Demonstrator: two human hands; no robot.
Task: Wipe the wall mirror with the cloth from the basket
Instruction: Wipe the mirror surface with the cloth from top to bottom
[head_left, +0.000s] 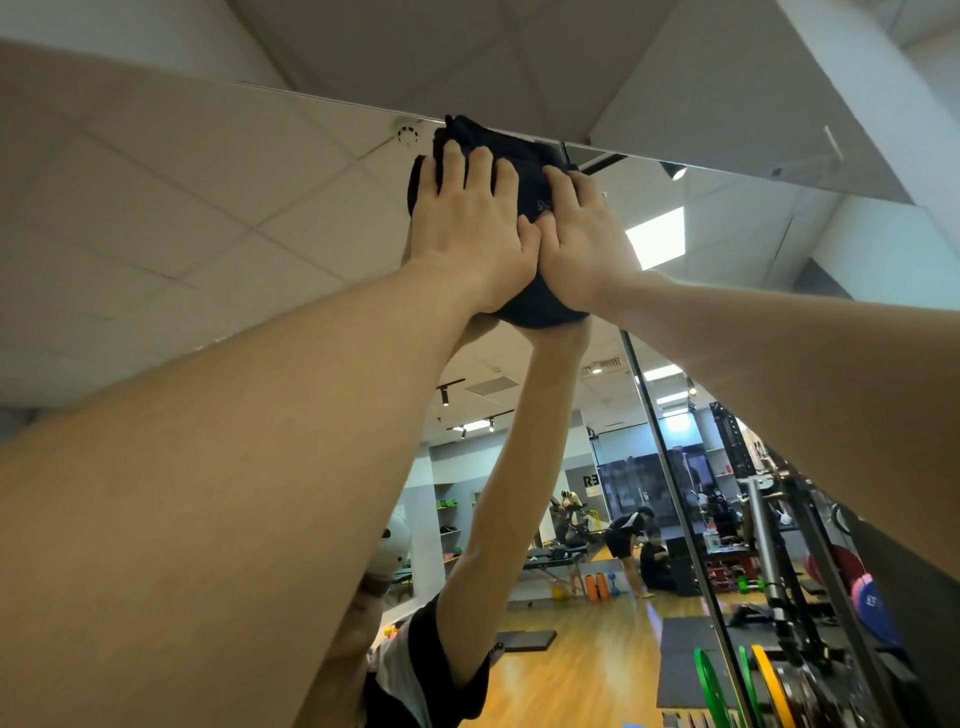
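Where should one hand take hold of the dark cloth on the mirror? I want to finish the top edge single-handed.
Probably at its middle, coming flat from the front. The cloth lies spread against the mirror, with the left hand and right hand pressing it palm-down, fingers straight. A flat palm at the middle would keep it spread; its lower bunch below the palms offers a pinch.

You have two hands on the glass, the left hand (470, 228) and right hand (582, 244), one dark cloth (524, 156) at upper centre, and one wall mirror (208, 208).
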